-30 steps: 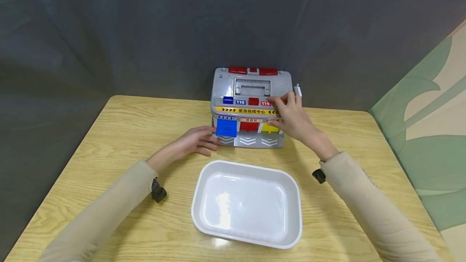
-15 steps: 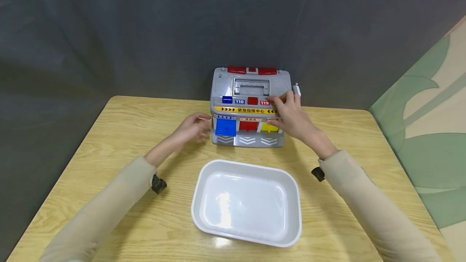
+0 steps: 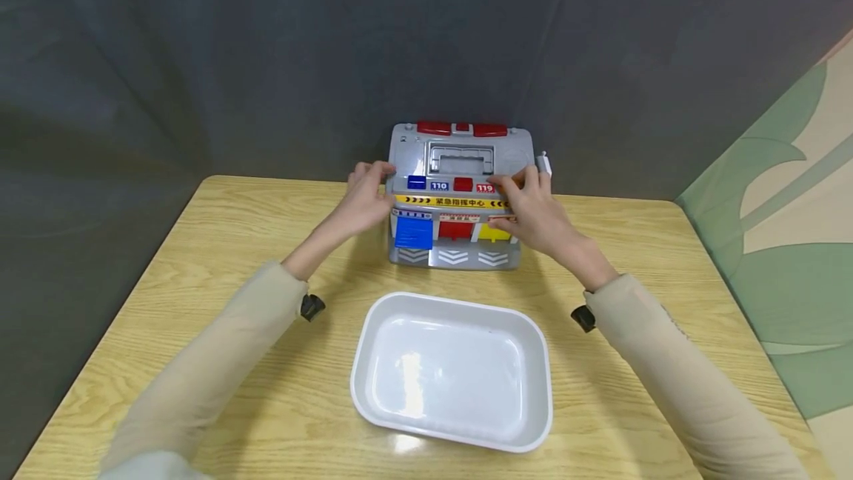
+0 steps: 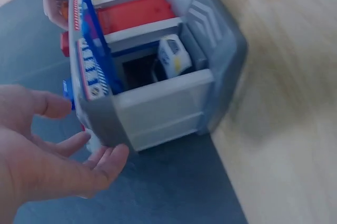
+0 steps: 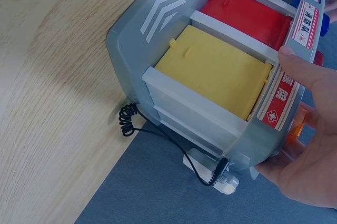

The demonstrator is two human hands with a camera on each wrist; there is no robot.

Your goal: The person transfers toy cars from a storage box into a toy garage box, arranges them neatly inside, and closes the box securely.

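White plastic tray [image 3: 453, 372] low in the centre of the frame, lying on the wooden tabletop [image 3: 220, 243] just in front of the grey toy station [image 3: 460, 198], likely set close for whatever comes out of the bays. Further up, at mid-frame, left hand [image 3: 363, 206] with loosely spread fingers [image 4: 100, 163] at the station's left end, gripping nothing, and right hand [image 3: 533, 213] curled round its right end, thumb on the front label, probably steadying it. Hard to tell whether the left fingers actually touch the wall; only part of a small white car [image 4: 174, 55] visible behind the raised blue door [image 4: 95, 39], red and yellow bays hiding their contents.
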